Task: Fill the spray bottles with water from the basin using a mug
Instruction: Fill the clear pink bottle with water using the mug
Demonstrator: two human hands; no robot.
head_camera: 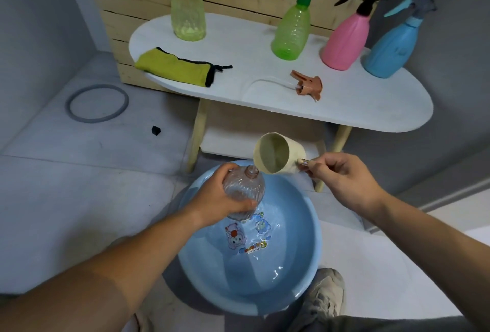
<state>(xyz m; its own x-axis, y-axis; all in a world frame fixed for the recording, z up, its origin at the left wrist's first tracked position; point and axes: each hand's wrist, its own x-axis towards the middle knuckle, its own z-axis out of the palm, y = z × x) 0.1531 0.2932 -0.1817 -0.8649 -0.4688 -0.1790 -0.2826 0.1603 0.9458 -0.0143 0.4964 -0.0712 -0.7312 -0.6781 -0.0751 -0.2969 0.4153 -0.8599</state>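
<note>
Over the round blue plastic basin (305, 276), left hand (212, 199) grips a clear ribbed bottle (245, 186), right hand (344, 180) tips the cream mug (275, 154); top-of-frame spray bottles (291, 32) probably remain.

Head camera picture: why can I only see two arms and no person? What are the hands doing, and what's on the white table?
The camera sits on the person's head and looks down, so you see only their arms, just as you see yours when you look down. The left hand grips a clear bottle over the blue basin of water on the floor. The right hand holds a cream mug by its handle, tipped so its lip meets the bottle's open neck. On the white table stand a yellow-green bottle with no top, then a green bottle, a pink bottle and a blue bottle with spray tops. A yellow cloth and an orange spray head lie there too.
</note>
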